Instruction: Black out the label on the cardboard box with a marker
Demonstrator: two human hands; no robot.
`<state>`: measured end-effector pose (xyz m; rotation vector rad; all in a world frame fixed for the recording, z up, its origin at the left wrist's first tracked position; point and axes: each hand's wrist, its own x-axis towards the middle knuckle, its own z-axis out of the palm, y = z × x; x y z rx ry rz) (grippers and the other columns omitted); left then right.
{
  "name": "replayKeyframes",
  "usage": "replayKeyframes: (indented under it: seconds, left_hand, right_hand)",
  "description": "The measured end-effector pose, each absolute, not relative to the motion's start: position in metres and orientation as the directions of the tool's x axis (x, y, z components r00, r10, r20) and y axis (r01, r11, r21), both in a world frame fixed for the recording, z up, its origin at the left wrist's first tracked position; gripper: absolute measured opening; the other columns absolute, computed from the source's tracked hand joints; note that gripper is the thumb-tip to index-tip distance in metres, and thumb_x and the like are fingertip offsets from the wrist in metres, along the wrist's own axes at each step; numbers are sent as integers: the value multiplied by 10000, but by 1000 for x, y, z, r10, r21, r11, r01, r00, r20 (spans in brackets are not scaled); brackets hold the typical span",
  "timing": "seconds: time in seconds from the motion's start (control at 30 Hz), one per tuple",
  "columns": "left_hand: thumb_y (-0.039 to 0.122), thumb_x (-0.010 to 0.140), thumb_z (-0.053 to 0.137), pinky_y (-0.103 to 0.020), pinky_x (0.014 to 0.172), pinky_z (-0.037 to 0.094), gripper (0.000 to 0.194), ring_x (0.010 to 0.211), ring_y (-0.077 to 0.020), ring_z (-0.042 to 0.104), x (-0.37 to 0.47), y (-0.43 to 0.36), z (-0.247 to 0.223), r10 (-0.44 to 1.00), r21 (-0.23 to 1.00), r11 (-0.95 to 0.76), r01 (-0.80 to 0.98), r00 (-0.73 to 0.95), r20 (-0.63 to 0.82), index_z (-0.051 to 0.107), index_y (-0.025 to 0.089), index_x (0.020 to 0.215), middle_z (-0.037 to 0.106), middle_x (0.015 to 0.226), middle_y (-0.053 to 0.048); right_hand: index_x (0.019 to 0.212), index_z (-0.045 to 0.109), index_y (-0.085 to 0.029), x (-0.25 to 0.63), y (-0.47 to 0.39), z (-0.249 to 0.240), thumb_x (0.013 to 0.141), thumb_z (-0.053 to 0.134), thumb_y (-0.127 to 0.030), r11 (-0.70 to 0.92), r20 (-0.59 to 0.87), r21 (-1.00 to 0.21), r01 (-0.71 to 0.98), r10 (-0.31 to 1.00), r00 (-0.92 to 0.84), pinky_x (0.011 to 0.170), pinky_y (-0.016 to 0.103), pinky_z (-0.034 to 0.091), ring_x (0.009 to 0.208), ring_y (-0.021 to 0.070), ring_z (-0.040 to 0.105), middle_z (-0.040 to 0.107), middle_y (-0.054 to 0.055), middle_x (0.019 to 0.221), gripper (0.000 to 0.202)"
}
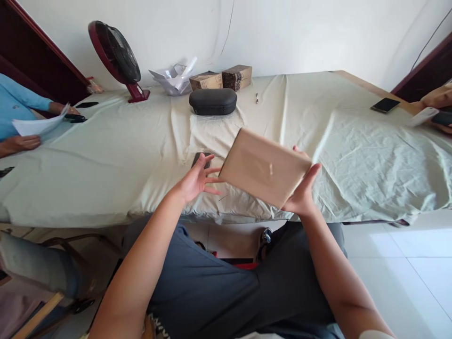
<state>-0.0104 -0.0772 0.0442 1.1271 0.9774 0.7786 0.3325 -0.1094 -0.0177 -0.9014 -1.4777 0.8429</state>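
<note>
There's one flat tan object (261, 167) and two cartons (206, 81) (243, 74).

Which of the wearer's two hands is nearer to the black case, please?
Left. The left hand is open, on the wearer's side of the black case; the right hand, holding the tan rectangular object, is farther off to the right.

1. No lettering can be read with certainty.
2. A small pale mark is seen, blurred, on the tan flat object (259, 162).
3. Dark print is borne by the cardboard boxes (237, 77), too small to be deciphered.
</note>
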Motion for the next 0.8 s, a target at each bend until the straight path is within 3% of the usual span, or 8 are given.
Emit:
replayKeyframes:
  seconds: [0.1, 0.2, 0.27, 0.33, 0.47, 0.53, 0.63, 0.8]
  left_hand:
    - [998, 866, 420, -596, 757, 696, 981, 1099, -423, 785, -15, -76, 49, 787, 932, 363, -3, 537, -304, 516, 312, 1559, 755, 1300, -196]
    - [965, 861, 483, -572, 740, 690, 932, 1101, -440, 772, -13, -80, 52, 773, 921, 388, -29, 554, -308, 630, 277, 1473, 779, 1231, -199]
    - [845, 863, 586, -583, 763, 687, 860, 1155, -457, 745, -10, -83, 53, 807, 929, 365, -65, 519, -281, 615, 257, 1490, 751, 1320, -206]
    - [690, 845, 632, -609, 825, 681, 849, 1224, -448, 713, -5, -85, 50, 867, 951, 287, -113, 452, -208, 504, 287, 1581, 686, 1459, -180]
    - [566, 763, 723, -617, 1029, 626, 1147, 1427, -400, 596, 3, -84, 32, 944, 988, 53, -146, 331, -1, 108, 427, 1720, 429, 1711, -122]
    - [588, 699, 830, -598, 1137, 563, 1345, 1524, -400, 509, 7, -82, 21, 923, 994, -61, -91, 375, 91, -24, 442, 1729, 311, 1765, -138]
    - [578, 650, 948, -608, 1260, 439, 1507, 1655, -436, 310, 11, -83, 10, 839, 977, -206, 48, 523, 151, -87, 448, 1738, 104, 1831, -156]
    - [554, 735, 955, -704, 1336, 266, 1506, 1703, -468, 162, 16, -88, 9, 783, 917, -324, 231, 609, 123, -163, 424, 1736, -32, 1852, -172]
  right_hand:
    - [1437, 593, -499, 326, -107, -22, 423, 1096, -411, 645, 605, -726, 239, 764, -224, 1386, 768, 26, 1730, 471, 107, 553, 23, 1616, 1135]
    - [1237, 716, -497, 315, -106, -25, 559, 1054, -398, 716, 618, -612, 336, 698, -362, 1367, 791, -51, 1703, 473, 228, 660, -9, 1508, 763]
    - [1301, 703, -488, 312, -106, -25, 585, 1043, -419, 703, 609, -607, 372, 711, -351, 1360, 776, -96, 1720, 469, 165, 607, -9, 1597, 795]
    - [1502, 593, -452, 313, -105, -24, 556, 1051, -483, 671, 596, -647, 362, 741, -309, 1358, 770, -87, 1734, 472, 35, 417, 15, 1767, 1052]
    - [1738, 209, -427, 314, -102, -25, 522, 983, -752, 525, 475, -837, 155, 837, -273, 1362, 762, 131, 1742, 441, 39, 126, 38, 1879, 1479]
    - [1731, 213, -420, 311, -101, -31, 601, 883, -858, 396, 383, -918, 7, 893, -236, 1349, 718, 278, 1718, 413, 232, 254, 66, 1847, 1385]
    - [1648, 394, -333, 306, -103, -42, 715, 866, -779, 184, 200, -975, -122, 971, -133, 1276, 657, 462, 1560, 411, 516, 548, 134, 1666, 1137]
    - [1533, 500, -311, 311, -106, -47, 654, 943, -685, 185, 185, -979, -84, 983, -3, 1186, 616, 560, 1423, 418, 624, 680, 132, 1491, 1053]
